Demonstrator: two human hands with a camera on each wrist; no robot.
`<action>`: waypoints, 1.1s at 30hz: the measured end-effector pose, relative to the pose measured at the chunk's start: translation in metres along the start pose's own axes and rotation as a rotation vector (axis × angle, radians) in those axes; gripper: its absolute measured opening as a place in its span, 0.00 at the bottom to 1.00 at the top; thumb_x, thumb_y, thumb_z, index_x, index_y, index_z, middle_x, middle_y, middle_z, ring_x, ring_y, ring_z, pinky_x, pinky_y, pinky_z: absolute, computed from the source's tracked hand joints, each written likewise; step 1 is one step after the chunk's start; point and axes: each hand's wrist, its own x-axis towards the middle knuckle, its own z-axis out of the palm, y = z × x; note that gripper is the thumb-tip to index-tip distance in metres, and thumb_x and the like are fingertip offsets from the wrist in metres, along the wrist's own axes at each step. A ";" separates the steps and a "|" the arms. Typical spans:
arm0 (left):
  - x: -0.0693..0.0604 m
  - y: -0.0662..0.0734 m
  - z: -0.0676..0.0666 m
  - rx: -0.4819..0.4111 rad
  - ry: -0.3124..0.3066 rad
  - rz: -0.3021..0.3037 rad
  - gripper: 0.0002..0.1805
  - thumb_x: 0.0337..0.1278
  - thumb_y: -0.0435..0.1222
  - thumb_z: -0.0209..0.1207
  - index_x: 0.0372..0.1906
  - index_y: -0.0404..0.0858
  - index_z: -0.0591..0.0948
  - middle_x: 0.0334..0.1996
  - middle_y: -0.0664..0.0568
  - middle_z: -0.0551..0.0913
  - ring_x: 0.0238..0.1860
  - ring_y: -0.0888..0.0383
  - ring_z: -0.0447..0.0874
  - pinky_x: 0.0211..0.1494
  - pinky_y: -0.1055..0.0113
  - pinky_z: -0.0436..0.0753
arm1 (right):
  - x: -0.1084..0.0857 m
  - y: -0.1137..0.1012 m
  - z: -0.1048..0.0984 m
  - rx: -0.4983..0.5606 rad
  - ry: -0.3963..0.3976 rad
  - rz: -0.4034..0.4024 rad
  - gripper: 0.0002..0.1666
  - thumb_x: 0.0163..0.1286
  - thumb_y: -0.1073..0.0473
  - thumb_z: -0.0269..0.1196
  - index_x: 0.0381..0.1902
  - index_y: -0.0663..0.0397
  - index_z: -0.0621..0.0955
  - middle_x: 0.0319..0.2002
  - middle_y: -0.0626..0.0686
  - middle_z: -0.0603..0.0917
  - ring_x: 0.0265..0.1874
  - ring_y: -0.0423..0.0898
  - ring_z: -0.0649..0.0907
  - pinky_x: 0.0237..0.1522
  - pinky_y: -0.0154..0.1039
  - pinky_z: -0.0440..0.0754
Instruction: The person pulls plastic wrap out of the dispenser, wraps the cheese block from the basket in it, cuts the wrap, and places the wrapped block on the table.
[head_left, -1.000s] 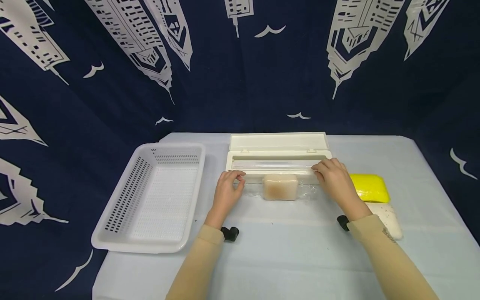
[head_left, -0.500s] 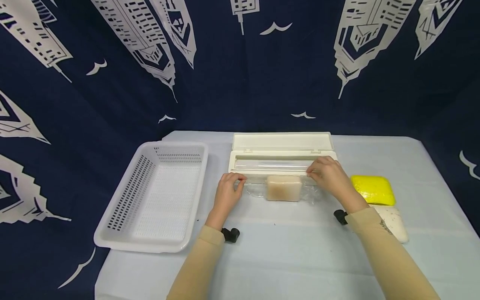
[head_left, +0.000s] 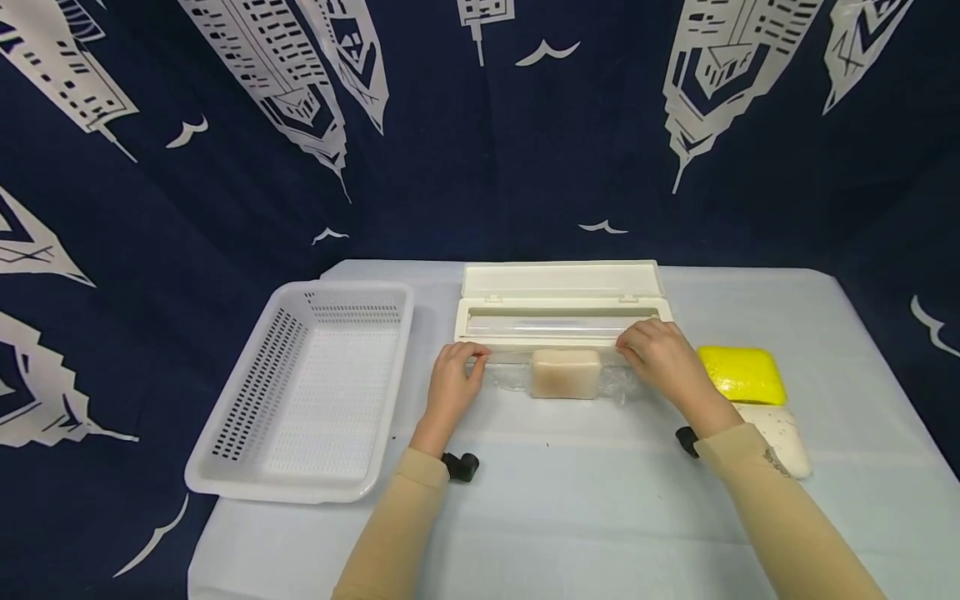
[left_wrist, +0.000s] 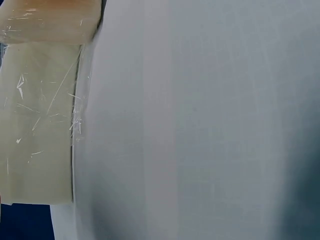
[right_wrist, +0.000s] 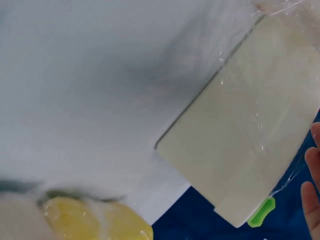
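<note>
A cream cling film dispenser [head_left: 562,343] lies on the table with its lid raised and a clear roll [head_left: 540,327] inside. Cling film [head_left: 618,385] comes over its front, around a cream-and-tan block [head_left: 566,375] that stands against the front wall. My left hand [head_left: 453,383] pinches the film edge by thumb and forefinger at the dispenser's left front corner. On the right, my right hand [head_left: 671,362] pinches the film near the other end. The right wrist view shows some of its fingers [right_wrist: 311,167] beside the stretched film; the left wrist view barely catches the left hand.
A white perforated basket [head_left: 390,400] stands on the left of the table. Under and beside my right forearm lie a shiny yellow block [head_left: 742,375] and a speckled white block [head_left: 776,437]. A bright green piece [right_wrist: 261,212] shows at the dispenser's end.
My right hand has shifted slightly left and down along the dispenser's front. The left hand stays at its corner. The whole head view has moved a little.
</note>
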 end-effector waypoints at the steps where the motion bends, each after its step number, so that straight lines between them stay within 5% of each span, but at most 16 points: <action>1: 0.000 0.000 0.000 -0.002 0.001 -0.002 0.05 0.63 0.34 0.62 0.41 0.40 0.86 0.40 0.50 0.87 0.47 0.50 0.81 0.54 0.57 0.78 | -0.001 0.000 0.000 -0.013 0.005 -0.015 0.09 0.53 0.72 0.72 0.32 0.61 0.84 0.31 0.56 0.85 0.37 0.55 0.81 0.44 0.51 0.77; 6: -0.001 -0.001 0.000 0.009 -0.018 -0.017 0.05 0.64 0.34 0.62 0.41 0.41 0.86 0.40 0.51 0.87 0.45 0.51 0.80 0.53 0.58 0.78 | -0.008 0.000 -0.002 -0.051 0.016 -0.056 0.07 0.54 0.72 0.70 0.32 0.62 0.85 0.29 0.56 0.86 0.33 0.54 0.81 0.41 0.50 0.78; 12: -0.003 -0.001 0.001 0.016 -0.023 -0.013 0.05 0.63 0.35 0.63 0.41 0.41 0.86 0.41 0.51 0.87 0.46 0.52 0.81 0.53 0.59 0.78 | -0.017 -0.005 -0.004 -0.014 -0.003 0.033 0.11 0.60 0.64 0.58 0.34 0.64 0.85 0.29 0.56 0.83 0.35 0.56 0.81 0.43 0.53 0.79; 19: -0.011 0.001 0.004 0.083 -0.027 0.064 0.05 0.63 0.35 0.63 0.40 0.40 0.86 0.40 0.51 0.87 0.48 0.51 0.81 0.54 0.56 0.78 | -0.026 -0.022 0.000 0.008 -0.031 0.106 0.22 0.59 0.53 0.69 0.46 0.63 0.84 0.34 0.57 0.82 0.32 0.54 0.81 0.35 0.52 0.81; 27: -0.020 -0.001 0.012 0.269 0.007 0.224 0.06 0.56 0.31 0.66 0.37 0.45 0.87 0.37 0.54 0.87 0.47 0.53 0.81 0.46 0.60 0.78 | -0.039 -0.030 0.015 0.003 -0.012 0.145 0.18 0.57 0.61 0.73 0.42 0.66 0.84 0.31 0.58 0.82 0.27 0.52 0.83 0.28 0.47 0.83; 33: -0.021 0.004 0.013 0.281 -0.078 0.198 0.07 0.57 0.31 0.66 0.39 0.46 0.88 0.38 0.56 0.88 0.45 0.55 0.82 0.45 0.63 0.77 | -0.040 -0.035 0.022 0.031 -0.037 0.231 0.18 0.59 0.64 0.71 0.46 0.66 0.82 0.29 0.57 0.84 0.21 0.49 0.81 0.24 0.45 0.79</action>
